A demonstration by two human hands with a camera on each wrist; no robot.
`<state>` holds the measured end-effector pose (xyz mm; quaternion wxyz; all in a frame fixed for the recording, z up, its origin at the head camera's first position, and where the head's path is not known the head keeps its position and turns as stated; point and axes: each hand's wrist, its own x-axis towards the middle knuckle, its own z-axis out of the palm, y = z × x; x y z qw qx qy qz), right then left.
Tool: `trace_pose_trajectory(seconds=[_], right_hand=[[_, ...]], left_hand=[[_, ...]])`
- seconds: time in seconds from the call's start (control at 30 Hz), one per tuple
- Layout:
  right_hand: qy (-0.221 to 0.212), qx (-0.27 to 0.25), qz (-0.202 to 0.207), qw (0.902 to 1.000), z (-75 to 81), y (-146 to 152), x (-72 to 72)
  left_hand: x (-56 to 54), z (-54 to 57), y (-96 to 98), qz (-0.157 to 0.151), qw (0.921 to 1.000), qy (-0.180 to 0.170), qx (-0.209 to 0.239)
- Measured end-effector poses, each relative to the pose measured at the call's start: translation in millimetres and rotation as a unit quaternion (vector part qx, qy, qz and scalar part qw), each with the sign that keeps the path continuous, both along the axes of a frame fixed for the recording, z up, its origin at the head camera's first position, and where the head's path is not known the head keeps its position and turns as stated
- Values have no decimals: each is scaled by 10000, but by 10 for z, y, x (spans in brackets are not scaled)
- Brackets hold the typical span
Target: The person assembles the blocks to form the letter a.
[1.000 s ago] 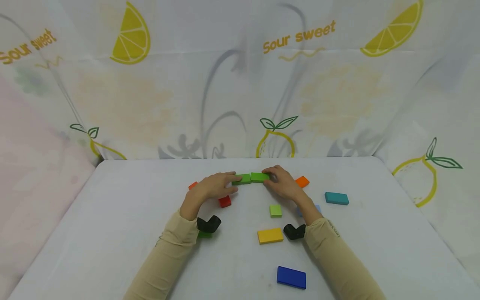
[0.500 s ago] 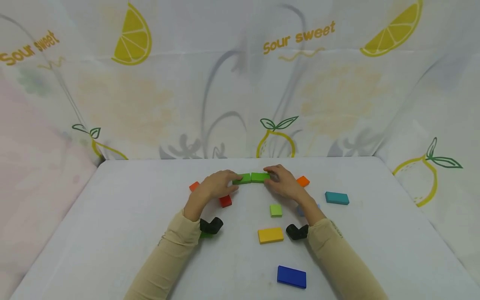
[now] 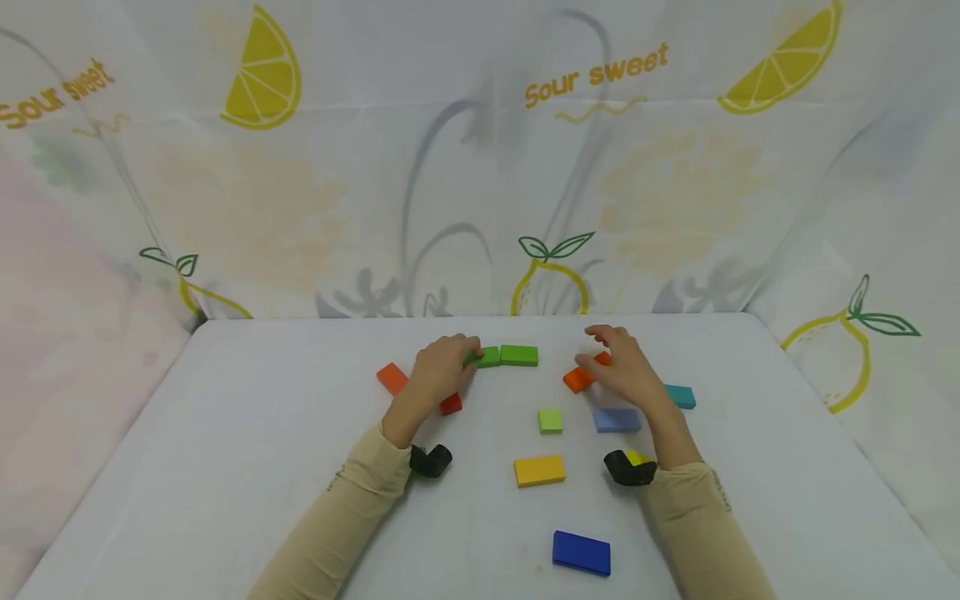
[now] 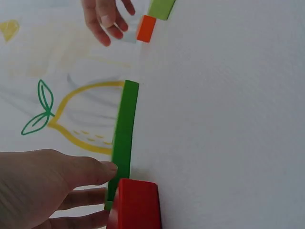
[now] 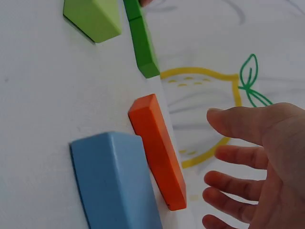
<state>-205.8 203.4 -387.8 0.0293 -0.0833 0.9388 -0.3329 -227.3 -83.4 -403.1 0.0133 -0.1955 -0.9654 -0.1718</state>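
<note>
Two green blocks lie end to end near the back of the table. My left hand (image 3: 444,364) pinches the outer end of the left green block (image 3: 490,357); in the left wrist view its thumb (image 4: 97,172) presses one side while the fingers are partly hidden behind. The right green block (image 3: 519,356) touches or nearly touches its neighbour. My right hand (image 3: 624,367) holds nothing, its fingers spread and thumb apart, over an orange block (image 3: 579,379) that it partly covers in the head view. A light blue block (image 5: 114,176) lies nearer than the orange one.
A red block (image 3: 451,404) and an orange-red block (image 3: 392,378) lie by the left forearm. Around the right side are teal (image 3: 681,396), lime (image 3: 550,421), yellow-orange (image 3: 539,471) and dark blue (image 3: 582,553) blocks. A printed cloth hangs behind the table.
My right hand has let go of the right green block and moved right, over the orange block. The left hand stays at the left green block, its wrist slightly shifted right.
</note>
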Motion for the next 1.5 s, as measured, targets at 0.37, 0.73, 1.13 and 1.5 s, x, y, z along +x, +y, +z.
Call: trace_pose_trajectory(seconds=[0.37, 0.73, 1.13, 1.5], right_hand=[[-445, 482, -68, 9978, 42, 202, 80], [-888, 917, -620, 9899, -43, 48, 44], [-880, 1268, -697, 9855, -34, -20, 134], [-753, 1528, -596, 9836, -44, -41, 153]], left_hand=[[265, 134, 316, -945, 9937, 580, -167], [655, -15, 702, -1412, 9880, -136, -617], [698, -96, 714, -1423, 9877, -194, -613], [689, -64, 696, -1401, 9882, -296, -538]])
